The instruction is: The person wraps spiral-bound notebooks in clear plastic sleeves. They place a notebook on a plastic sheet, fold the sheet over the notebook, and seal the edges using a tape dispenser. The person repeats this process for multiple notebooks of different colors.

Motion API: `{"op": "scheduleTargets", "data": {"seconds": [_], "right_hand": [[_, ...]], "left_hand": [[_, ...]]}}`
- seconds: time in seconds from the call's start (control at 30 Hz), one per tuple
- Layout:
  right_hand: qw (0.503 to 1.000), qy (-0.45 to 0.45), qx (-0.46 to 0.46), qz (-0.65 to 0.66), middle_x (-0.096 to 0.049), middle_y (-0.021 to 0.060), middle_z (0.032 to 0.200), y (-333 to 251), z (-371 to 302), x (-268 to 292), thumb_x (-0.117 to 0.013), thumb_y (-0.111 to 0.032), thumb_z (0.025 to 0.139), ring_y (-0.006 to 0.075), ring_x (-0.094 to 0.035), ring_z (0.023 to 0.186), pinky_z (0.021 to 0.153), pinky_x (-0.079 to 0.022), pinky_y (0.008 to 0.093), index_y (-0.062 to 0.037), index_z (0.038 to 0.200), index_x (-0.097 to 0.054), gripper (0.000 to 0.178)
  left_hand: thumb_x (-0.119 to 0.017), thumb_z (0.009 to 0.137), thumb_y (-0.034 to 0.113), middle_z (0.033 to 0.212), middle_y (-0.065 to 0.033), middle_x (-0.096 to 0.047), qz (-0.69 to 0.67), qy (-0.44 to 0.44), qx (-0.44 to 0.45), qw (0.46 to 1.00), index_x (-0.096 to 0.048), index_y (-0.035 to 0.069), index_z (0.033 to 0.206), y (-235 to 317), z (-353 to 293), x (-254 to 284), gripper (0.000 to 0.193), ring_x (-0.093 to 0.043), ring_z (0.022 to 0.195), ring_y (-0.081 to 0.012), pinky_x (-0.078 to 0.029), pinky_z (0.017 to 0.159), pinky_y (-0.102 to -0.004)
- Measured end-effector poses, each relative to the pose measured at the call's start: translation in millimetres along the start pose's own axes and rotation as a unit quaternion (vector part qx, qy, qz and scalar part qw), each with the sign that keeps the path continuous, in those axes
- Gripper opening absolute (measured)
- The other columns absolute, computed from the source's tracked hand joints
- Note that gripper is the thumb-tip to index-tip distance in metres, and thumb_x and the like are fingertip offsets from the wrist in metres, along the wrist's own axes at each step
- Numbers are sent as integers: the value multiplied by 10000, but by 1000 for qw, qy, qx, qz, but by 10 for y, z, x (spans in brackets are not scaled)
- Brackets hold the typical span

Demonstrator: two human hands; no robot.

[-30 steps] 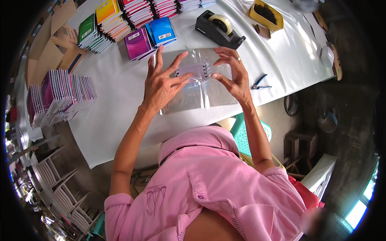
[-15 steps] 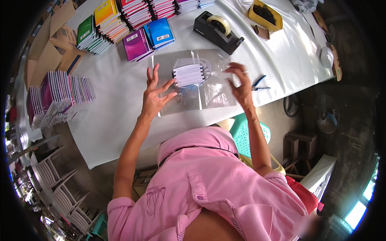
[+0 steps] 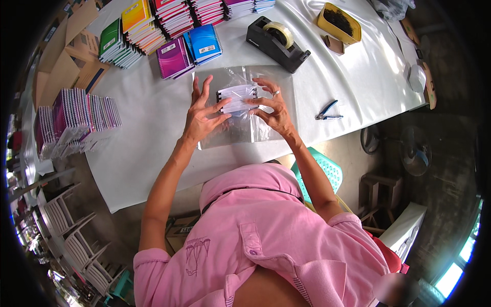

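Note:
A small stack of notebooks (image 3: 238, 92), white page edges up and dark bindings at both ends, sits on a clear plastic sheet (image 3: 271, 130) on the table. The thumb and forefinger of my left hand (image 3: 201, 117) brace its left end; the other fingers stretch away from it. At the right end, my right hand (image 3: 276, 113), a ring on one finger, presses its fingertips against the stack. Shiny plastic film lies around the stack, but glare hides how its layers run. Blue-handled pliers (image 3: 329, 110) lie on the table to the right.
Beyond the sheet stand a black tape dispenser (image 3: 279, 43) and piles of coloured notebooks (image 3: 174, 56). Wrapped notebooks (image 3: 76, 120) and cardboard boxes (image 3: 64, 66) are at left. A yellow tub (image 3: 340, 23) of dark bits stands far right, and a green stool (image 3: 322, 171) below the table edge.
My right hand has moved left from the sheet's right edge to the stack's right end. My left hand has stayed at the left end. The pliers have not moved.

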State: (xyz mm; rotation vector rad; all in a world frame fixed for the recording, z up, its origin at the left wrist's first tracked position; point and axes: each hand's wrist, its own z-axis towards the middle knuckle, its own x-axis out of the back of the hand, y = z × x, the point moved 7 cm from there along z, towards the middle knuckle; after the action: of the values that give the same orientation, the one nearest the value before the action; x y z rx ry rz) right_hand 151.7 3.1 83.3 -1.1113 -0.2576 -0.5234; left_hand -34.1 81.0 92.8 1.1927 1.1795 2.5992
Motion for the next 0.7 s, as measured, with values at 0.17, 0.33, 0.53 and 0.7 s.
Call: {"op": "scheduleTargets", "data": {"seconds": [0.17, 0.33, 0.53, 0.7], "right_hand": [[996, -53, -16, 70, -473, 107, 1380, 72, 105, -29, -776, -329, 740, 304, -421, 1261, 1008, -387, 449, -149, 1013, -729, 330], [996, -73, -26, 55, -441, 150, 1385, -50, 168, -14, -830, -334, 675, 316, -426, 1286, 1055, -368, 461, -136, 1105, -689, 494], [999, -41, -8, -11, -352, 142, 1453, 82, -68, 19, -843, -330, 644, 334, -374, 1329, 1057, -361, 484, -205, 1184, -669, 580], [1000, -25, 10, 11, -348, 135, 1468, 76, -75, -101, -830, -305, 667, 323, -367, 1339, 1055, -368, 469, -231, 1205, -661, 569]], "left_hand": [[-844, 637, 193, 1529, -68, -321, 27, -1, -23, 999, -724, 306, 1103, -10, 68, 22, 495, -178, 1428, -415, -309, 1117, -488], [-851, 627, 198, 1540, -91, -299, 15, -20, -12, 1000, -701, 293, 1150, 22, 115, 49, 552, -181, 1431, -408, -320, 1113, -480], [-856, 615, 138, 1548, -159, -257, -90, 34, 41, 994, -668, 230, 1212, -86, -101, 67, 633, -167, 1446, -374, -310, 1122, -445], [-843, 634, 119, 1545, -150, -270, -74, 34, 32, 996, -666, 228, 1215, -121, -105, -87, 617, -190, 1443, -360, -313, 1122, -433]]}}
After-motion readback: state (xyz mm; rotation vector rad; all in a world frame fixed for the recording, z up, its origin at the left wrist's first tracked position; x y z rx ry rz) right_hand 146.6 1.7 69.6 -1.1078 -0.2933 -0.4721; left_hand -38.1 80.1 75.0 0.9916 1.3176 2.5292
